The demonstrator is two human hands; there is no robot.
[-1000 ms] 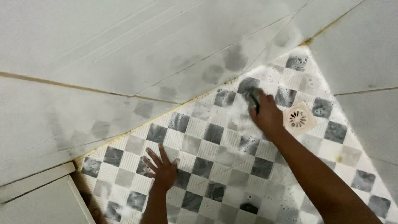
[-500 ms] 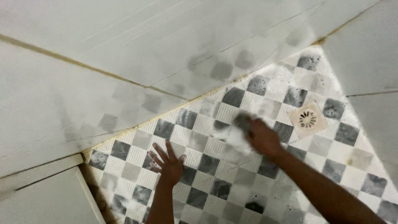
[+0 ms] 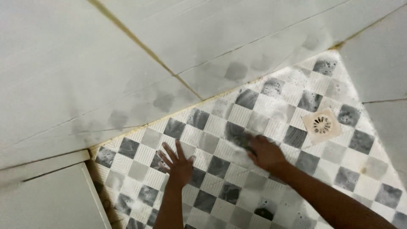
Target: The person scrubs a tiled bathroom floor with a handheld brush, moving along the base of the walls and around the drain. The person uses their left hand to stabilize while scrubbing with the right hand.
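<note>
A tiled bathroom or shower corner is showing here: a checkered grey-and-white floor [image 3: 237, 169] is glistening with soapy foam, a square drain cover [image 3: 322, 124] is sitting in it, and pale glossy wall tiles [image 3: 127, 76] (with yellowed grout lines) are rising on two sides.

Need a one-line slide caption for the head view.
Right hand presses a dark scrubber onto the soapy checkered floor tiles; left hand lies flat, fingers spread, with the square floor drain beyond.
</note>
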